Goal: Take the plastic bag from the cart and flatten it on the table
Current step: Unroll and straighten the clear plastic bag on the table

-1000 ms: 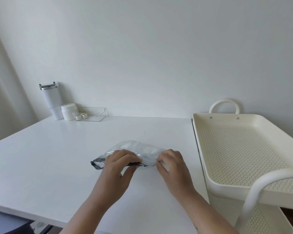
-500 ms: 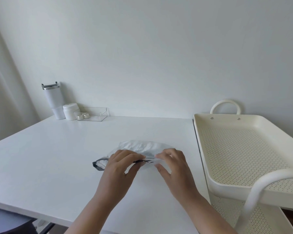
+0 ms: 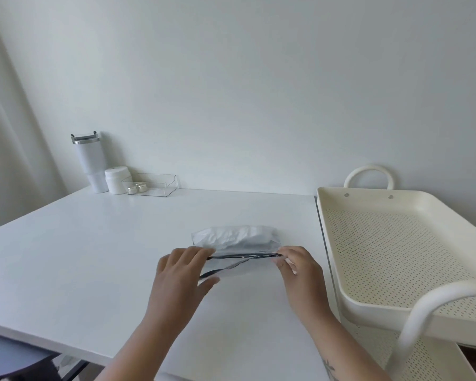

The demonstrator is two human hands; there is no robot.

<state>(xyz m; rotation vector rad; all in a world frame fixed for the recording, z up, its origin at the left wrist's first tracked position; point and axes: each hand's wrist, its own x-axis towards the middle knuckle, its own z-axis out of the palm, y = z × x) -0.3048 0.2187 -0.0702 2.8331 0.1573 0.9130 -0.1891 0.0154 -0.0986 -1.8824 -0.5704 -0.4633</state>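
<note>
A person's 2 bare hands work a crumpled plastic bag [image 3: 235, 239] on a white table [image 3: 94, 251], seen from over the forearms. The bag, silvery-white with a dark inner lining showing along its near edge, lies on the tabletop at about the centre of the scene, well clear of the cart [image 3: 396, 243] at 3 o'clock. The left hand [image 3: 180, 276] pinches the bag's left end between thumb and fingers, the thumb tucked under a lower flap and the fingers curled over the top. The right hand [image 3: 300, 273] nips the bag's right end with its fingertips closed on the edge. Between the 2 hands the dark-lined opening is drawn out into a thin, nearly straight line, while a second layer of the bag sags below it toward the left thumb. The far part of the bag stays puffed and wrinkled, resting on the table.

The cart's cream top tray, perforated across its floor, stands just beside the table's right edge, with looped handles at 1 o'clock and 5 o'clock. At 10 o'clock, against the wall, a white tumbler [image 3: 90, 163] with a metal-rimmed lid stands upright next to a short white jar [image 3: 118, 180]. Just right of the jar sits a clear tray [image 3: 154, 184] holding 2 small shiny items too small to identify.
</note>
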